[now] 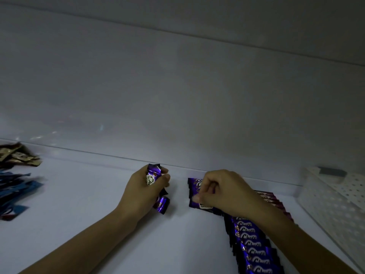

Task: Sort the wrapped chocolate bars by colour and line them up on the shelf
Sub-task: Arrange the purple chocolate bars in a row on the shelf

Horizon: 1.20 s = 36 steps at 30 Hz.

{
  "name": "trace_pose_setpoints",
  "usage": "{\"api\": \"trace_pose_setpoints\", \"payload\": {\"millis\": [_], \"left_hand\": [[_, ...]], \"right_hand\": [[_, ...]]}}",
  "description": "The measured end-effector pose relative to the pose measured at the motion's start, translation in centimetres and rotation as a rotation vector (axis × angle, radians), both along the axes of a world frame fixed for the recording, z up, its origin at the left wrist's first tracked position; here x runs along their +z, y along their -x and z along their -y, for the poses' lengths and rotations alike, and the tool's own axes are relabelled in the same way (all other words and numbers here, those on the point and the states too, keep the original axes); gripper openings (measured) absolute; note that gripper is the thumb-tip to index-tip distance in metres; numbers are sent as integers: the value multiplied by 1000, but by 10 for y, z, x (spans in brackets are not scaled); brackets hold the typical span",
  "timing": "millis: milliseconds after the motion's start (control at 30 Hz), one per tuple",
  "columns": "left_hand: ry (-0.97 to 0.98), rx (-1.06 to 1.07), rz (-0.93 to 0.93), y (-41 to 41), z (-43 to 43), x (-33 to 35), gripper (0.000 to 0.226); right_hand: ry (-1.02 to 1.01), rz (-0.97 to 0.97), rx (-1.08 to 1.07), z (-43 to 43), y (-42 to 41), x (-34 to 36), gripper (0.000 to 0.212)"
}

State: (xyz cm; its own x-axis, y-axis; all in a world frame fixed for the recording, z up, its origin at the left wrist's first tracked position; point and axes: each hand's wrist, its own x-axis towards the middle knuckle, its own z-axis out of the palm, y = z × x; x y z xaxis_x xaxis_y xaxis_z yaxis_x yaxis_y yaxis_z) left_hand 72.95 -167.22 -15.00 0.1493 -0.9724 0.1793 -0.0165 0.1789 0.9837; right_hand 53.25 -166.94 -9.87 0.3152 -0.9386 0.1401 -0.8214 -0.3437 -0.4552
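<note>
My left hand (pixel 143 191) is closed around purple wrapped chocolate bars (pixel 153 175), with their ends sticking out above and below the fist. My right hand (pixel 221 191) pinches a purple bar (pixel 194 186) that lies flat on the white shelf (pixel 88 204) near the back wall. A row of several overlapping purple bars (pixel 254 252) runs from that bar toward the lower right, under my right forearm. Behind it lies a row of maroon bars (pixel 271 198).
Blue bars (pixel 17 186) lie in a loose heap at the far left, with brown and gold bars (pixel 18 155) behind them. A white perforated basket (pixel 333 196) stands at the right edge. The shelf's back wall rises just behind my hands.
</note>
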Motion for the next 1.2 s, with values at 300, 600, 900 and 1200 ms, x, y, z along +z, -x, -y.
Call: {"api": "trace_pose_setpoints", "payload": {"millis": [300,600,900,1200], "left_hand": [[137,73,-78,13,-9,7,11],[-3,-71,-200,-4,-4,16,29],[989,250,865,-16,-13,20,11],[1180,172,1239,-23,-11,18,20]], "right_hand": [[-252,532,132,-21,-35,-2,10],[-202,708,16,-14,-21,14,8],[-361,781,27,-10,-15,15,43],[-406,888,-6,-10,-18,10,5]]}}
